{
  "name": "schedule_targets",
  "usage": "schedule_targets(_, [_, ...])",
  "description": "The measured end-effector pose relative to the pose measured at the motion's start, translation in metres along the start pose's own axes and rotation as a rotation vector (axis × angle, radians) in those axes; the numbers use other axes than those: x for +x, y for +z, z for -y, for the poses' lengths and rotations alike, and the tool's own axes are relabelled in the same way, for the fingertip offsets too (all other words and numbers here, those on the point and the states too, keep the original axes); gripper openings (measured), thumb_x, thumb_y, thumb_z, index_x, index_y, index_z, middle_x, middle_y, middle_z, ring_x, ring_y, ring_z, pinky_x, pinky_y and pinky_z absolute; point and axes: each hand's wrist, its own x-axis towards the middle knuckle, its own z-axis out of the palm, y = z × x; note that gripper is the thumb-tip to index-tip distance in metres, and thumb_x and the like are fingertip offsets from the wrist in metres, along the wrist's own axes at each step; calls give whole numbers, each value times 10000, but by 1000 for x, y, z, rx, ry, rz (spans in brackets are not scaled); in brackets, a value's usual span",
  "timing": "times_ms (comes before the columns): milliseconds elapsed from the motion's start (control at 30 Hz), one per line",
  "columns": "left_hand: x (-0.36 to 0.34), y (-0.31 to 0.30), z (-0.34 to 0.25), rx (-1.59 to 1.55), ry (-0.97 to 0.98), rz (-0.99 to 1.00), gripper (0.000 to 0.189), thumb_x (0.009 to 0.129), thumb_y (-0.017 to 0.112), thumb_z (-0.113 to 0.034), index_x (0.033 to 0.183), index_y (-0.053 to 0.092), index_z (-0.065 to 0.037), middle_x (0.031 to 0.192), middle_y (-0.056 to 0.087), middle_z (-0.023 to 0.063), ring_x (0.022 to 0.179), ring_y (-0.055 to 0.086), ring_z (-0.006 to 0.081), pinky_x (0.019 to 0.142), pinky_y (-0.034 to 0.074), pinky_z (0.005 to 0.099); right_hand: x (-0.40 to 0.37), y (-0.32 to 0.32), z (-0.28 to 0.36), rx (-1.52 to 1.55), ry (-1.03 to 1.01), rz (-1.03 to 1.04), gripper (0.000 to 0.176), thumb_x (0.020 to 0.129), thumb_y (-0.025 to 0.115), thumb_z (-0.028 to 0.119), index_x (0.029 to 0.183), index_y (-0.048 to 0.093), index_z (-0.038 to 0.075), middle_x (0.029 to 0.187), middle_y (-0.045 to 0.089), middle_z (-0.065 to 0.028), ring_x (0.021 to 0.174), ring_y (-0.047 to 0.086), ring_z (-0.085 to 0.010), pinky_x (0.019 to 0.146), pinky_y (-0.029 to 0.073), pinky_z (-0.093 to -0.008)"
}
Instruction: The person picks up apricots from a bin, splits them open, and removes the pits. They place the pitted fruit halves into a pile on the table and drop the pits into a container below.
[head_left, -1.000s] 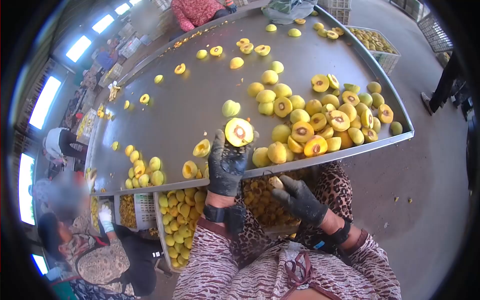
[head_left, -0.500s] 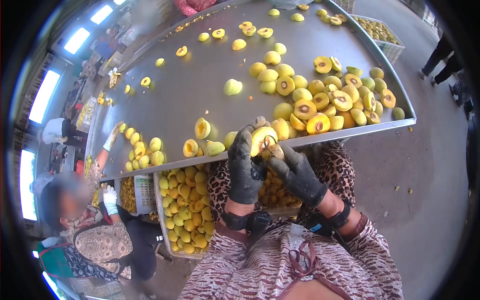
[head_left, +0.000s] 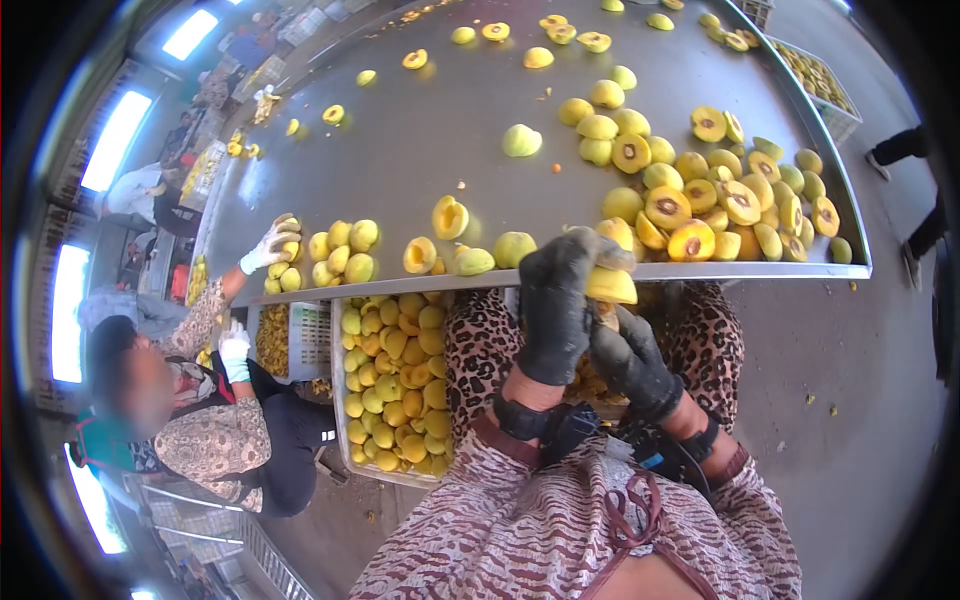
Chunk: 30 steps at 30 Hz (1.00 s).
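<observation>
My left hand [head_left: 558, 300], in a dark, worn glove, grips a yellow peach half [head_left: 612, 286] above the near edge of the metal table. Just below it, my right hand [head_left: 637, 362], gloved the same way, is closed on a small pitting tool [head_left: 607, 318]; only a bit of its pale handle shows, and its loop is hidden by the fruit. A pile of peach halves [head_left: 741, 202], many with pits showing, lies on the table to the right. Close to the left glove are a whole-looking peach [head_left: 514, 249] and a hollowed half [head_left: 450, 217].
The metal table [head_left: 420, 150] has a raised rim. Under it stands a crate of peach halves [head_left: 395, 385], left of my knees. At the left, a co-worker [head_left: 215, 440] in white gloves reaches onto the table. Another full crate [head_left: 815, 80] stands beyond the right edge.
The peach half has turned from cut face up to rounded side showing, and the tool's loop is out of sight. The view has shifted left. The co-worker's hand now covers fruit on the table.
</observation>
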Motion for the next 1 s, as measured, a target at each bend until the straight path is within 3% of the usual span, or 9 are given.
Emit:
schedule_targets(100, [5, 7, -2, 397, 506, 80, 204, 907, 595, -151, 784, 622, 11, 751, 634, 109, 700, 623, 233, 691, 501, 337, -10, -1, 14, -169, 41, 85, 219, 942, 554, 91, 1132, 591, -12, 976, 657, -77, 876, 594, -112, 722, 478, -286])
schedule_targets(267, [-8, 8, -20, 285, 354, 152, 142, 867, 652, -127, 798, 618, -7, 762, 608, 123, 702, 600, 301, 658, 482, 387, -18, 0, 32, 256, 278, 107, 237, 899, 625, 172, 1083, 610, 22, 917, 631, -30, 766, 583, -105, 614, 459, -230])
schedule_targets(300, [-10, 8, -24, 484, 507, 172, 143, 852, 668, -137, 798, 621, -13, 769, 610, 121, 705, 597, 301, 650, 479, 391, -22, -3, 38, 367, 401, 125, 289, 872, 659, 251, 1080, 606, 57, 805, 603, 6, 614, 552, -78, 495, 414, -189])
schedule_targets(467, [-12, 13, -43, 693, 797, 284, 190, 852, 676, -192, 808, 640, -11, 779, 636, 105, 707, 614, 263, 648, 488, 374, -33, 3, 45, 214, 236, 160, 304, 939, 601, 291, 1109, 591, 39, 911, 586, 6, 739, 527, -61, 624, 435, -204])
schedule_targets(533, [-17, 12, -44, 83, -128, 152, 294, 935, 611, -263, 823, 650, 6, 786, 672, 84, 701, 638, 196, 663, 515, 324, -25, -3, 38, 249, 225, 223, 312, 944, 593, 288, 1127, 589, 35, 927, 585, 9, 758, 529, -61, 639, 443, -214])
schedule_targets(633, [-17, 2, -41, 2, -219, 123, 438, 1022, 444, -380, 824, 603, -24, 801, 673, 116, 736, 665, 202, 675, 552, 304, -18, -1, 40, 232, 205, 255, 333, 962, 574, 287, 1171, 581, 29, 915, 589, 6, 806, 540, -76, 689, 467, -258])
schedule_targets(767, [-12, -17, -47, -336, -483, 57, 425, 1024, 425, -415, 835, 568, -62, 820, 645, 136, 783, 671, 257, 679, 584, 366, 0, 0, 33, -273, -237, 373, 270, 961, 577, 269, 1095, 568, 35, 808, 621, -99, 750, 611, -155, 671, 484, -323])
schedule_targets(867, [20, -52, -37, -187, -177, -5, 428, 1016, 456, -403, 866, 619, -38, 853, 665, 128, 784, 673, 243, 712, 570, 340, 4, 1, 23, -495, -380, 409, 228, 911, 633, 264, 949, 522, 68, 636, 575, -157, 615, 603, -393, 542, 456, -452])
schedule_targets(1000, [77, -138, 6, 785, 257, 8, 249, 943, 580, -251, 979, 675, -23, 885, 671, 142, 837, 654, 305, 770, 528, 358, 6, -12, -27, -826, -325, 137, 231, 880, 647, 284, 927, 545, 82, 652, 593, -200, 623, 606, -416, 548, 457, -490])
